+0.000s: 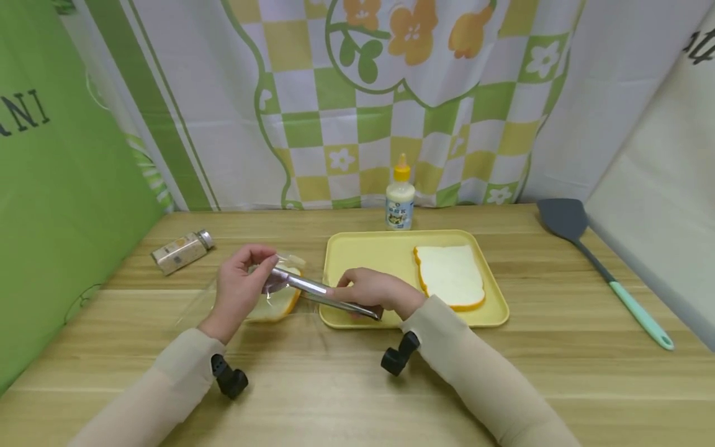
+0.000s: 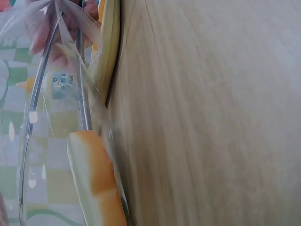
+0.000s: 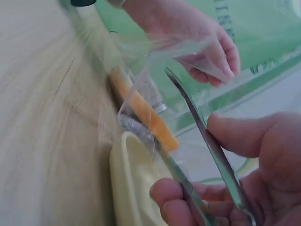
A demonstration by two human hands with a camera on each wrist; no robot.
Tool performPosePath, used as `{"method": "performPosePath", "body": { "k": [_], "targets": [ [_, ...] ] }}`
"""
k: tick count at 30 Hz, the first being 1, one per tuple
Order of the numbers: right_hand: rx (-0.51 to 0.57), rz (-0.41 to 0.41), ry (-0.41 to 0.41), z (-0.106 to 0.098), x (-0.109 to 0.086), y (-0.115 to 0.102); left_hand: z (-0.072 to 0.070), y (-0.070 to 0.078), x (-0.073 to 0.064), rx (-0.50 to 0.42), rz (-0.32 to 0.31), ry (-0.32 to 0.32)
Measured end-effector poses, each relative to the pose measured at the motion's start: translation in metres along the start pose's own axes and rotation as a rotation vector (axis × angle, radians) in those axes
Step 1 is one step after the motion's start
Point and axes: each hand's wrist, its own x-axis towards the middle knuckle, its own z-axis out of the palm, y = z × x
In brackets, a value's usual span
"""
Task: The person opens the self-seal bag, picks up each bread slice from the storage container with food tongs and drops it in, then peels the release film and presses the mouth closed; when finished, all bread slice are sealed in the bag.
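Observation:
My left hand (image 1: 237, 288) pinches the mouth of a clear plastic bag (image 3: 136, 52) and holds it up. Inside the bag lies a white bread slice with an orange-brown crust (image 1: 282, 301), also seen edge-on in the left wrist view (image 2: 96, 183). Metal tongs (image 1: 313, 285) are gripped by my right hand (image 1: 368, 288), thumb on one arm and fingers on the other. Their arms are spread, and the far ends reach into the bag by the slice. Whether the tongs touch the bread I cannot tell.
A yellow tray (image 1: 363, 248) bears another bread slice (image 1: 451, 276) on its right side. Behind it stands a squeeze bottle with a yellow cap (image 1: 399, 205). A seasoning jar (image 1: 182, 251) lies back left; a spatula (image 1: 639, 313) lies at right. A patterned curtain (image 1: 374, 124) hangs behind.

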Motion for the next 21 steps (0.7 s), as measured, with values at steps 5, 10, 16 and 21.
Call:
{"method": "performPosePath", "body": {
  "k": [5,10,16,21],
  "targets": [
    [0.088,-0.043,-0.063,0.0,-0.004,0.013,-0.001,-0.002,0.0,0.053,0.062,0.018],
    [0.146,-0.077,-0.039,0.005,-0.005,0.018,0.001,-0.002,-0.002,0.083,0.13,0.018],
    [0.227,-0.118,0.018,0.012,-0.006,0.023,0.004,0.013,-0.011,0.116,0.172,-0.023],
    [0.247,-0.139,0.046,0.014,-0.008,0.02,0.007,0.016,-0.013,0.143,0.117,-0.062]
  ]
}}
